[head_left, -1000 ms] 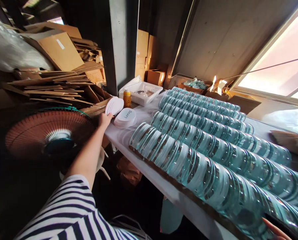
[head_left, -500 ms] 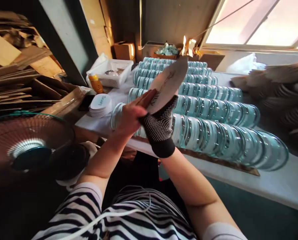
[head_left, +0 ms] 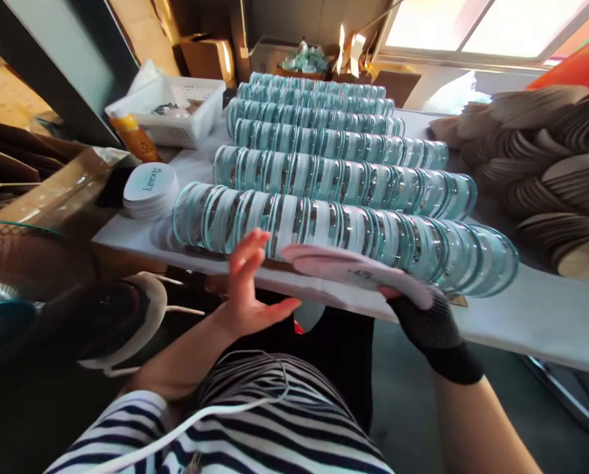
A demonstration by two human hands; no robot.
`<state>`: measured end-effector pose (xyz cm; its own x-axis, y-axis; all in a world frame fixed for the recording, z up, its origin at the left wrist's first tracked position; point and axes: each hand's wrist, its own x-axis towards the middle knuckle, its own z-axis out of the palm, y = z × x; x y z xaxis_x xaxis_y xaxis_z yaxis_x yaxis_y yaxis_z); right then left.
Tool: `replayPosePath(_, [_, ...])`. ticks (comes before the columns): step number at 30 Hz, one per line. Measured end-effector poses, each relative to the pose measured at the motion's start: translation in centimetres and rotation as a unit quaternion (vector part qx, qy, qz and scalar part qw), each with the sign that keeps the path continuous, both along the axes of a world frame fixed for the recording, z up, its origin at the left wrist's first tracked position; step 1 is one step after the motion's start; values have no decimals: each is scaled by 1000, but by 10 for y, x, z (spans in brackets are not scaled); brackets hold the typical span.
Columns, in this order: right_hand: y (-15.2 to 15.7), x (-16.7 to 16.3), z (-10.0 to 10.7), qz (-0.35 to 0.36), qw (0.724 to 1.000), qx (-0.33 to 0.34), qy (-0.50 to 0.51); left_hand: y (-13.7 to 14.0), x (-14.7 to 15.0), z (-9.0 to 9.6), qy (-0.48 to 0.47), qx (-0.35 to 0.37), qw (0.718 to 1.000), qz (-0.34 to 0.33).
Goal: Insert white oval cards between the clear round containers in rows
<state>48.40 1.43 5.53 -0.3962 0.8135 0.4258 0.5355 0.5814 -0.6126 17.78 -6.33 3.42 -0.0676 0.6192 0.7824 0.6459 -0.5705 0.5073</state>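
My right hand [head_left: 427, 316], in a black fingerless glove with a dotted surface, grips the end of a few thin round white cards [head_left: 358, 270] with dark print. They are tilted nearly edge-on and slightly blurred. Bare and open, my left hand [head_left: 249, 289] has its fingers apart, to the left of the cards and not touching them. Just beyond both hands runs the nearest row of clear greenish glass dishes [head_left: 324, 224], set on edge and nested closely. A stack of similar round printed cards [head_left: 151, 183] sits at the table's left end.
Several more glass rows [head_left: 314, 118] stand behind. A white plastic basket [head_left: 210, 108] and an orange bottle [head_left: 135, 138] are at the back left. Piles of brownish-white discs [head_left: 545, 158] fill the right side. A fan [head_left: 22, 283] stands at left. White cloth covers the table [head_left: 555, 322].
My hands were together around the raised cards. They have parted: my right hand moved right and lower with the cards, now flatter, while my left hand let go. The view has shifted.
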Motion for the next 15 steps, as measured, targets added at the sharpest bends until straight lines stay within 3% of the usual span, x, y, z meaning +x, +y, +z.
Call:
replayPosePath(3, [0,7,-30,90,992,-84,-29,7,39,-31,-38,-75,991,-104])
replayPosePath(5, [1,1,-45,84,992,-94,-20,14,64,-50,-49,-107,986,-121])
replayPosePath(8, [0,-13,-58,49,996,-75,14,22,88,-71,-26,-85,988,-128])
replayPosePath(12, [-16,-25,-77,16,997,-58,38,22,91,-89,79,-85,984,-132])
replayPosePath(15, [-43,-19,-110,-61,992,-89,61,13,79,-112,123,-148,964,-185])
